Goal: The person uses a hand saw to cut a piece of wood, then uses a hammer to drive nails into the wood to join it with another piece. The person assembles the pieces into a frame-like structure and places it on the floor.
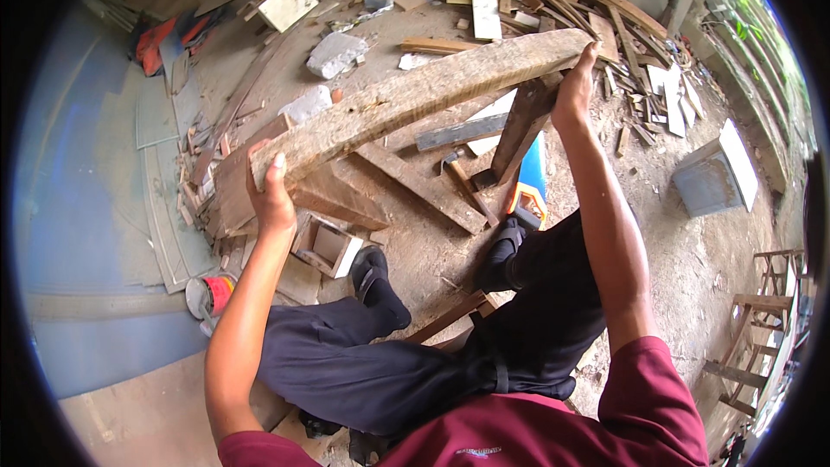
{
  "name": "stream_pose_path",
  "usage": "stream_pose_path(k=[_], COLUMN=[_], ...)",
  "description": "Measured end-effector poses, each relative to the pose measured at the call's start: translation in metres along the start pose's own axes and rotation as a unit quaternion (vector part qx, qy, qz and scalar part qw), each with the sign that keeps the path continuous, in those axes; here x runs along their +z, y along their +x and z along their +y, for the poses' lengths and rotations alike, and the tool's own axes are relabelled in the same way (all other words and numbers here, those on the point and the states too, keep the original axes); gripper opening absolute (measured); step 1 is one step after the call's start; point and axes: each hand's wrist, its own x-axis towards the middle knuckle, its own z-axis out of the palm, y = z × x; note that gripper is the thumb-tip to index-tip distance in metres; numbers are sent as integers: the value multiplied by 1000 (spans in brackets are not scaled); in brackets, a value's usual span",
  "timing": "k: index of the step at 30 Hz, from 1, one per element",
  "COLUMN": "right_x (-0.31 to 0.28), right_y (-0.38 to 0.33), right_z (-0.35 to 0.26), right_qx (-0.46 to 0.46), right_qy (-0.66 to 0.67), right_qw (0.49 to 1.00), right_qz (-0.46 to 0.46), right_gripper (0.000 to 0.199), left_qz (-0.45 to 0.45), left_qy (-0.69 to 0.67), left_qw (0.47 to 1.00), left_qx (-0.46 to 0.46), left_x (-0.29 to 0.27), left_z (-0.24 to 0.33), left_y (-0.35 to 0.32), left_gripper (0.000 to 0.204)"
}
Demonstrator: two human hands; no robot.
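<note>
The left hand at nine o'clock and right hand at one o'clock are both closed around the ends of a long rough plank, lifted above the dirt floor. Setting it down will probably need a steady grip. Scrap wood lies beyond.

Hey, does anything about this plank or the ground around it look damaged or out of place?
The long plank, gripped at each end by the left hand and right hand, looks rough and weathered. Wood offcuts and pale stone chunks lie scattered over the dirt.
</note>
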Motion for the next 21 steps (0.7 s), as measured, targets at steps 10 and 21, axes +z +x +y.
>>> stream_pose_path(k=[10, 21], right_x=[-7, -18], right_y=[18, 38], right_z=[-26, -16], right_qx=[2, -45], right_qy=[-27, -103], right_qw=[1000, 989], right_qz=[-13, -92], right_gripper=[84, 95], left_qz=[13, 42], left_qy=[-10, -51], left_qw=[1000, 997], left_qx=[-4, -44], left_x=[-14, -36], left_z=[-10, -28], left_y=[3, 8], left_gripper=[42, 40])
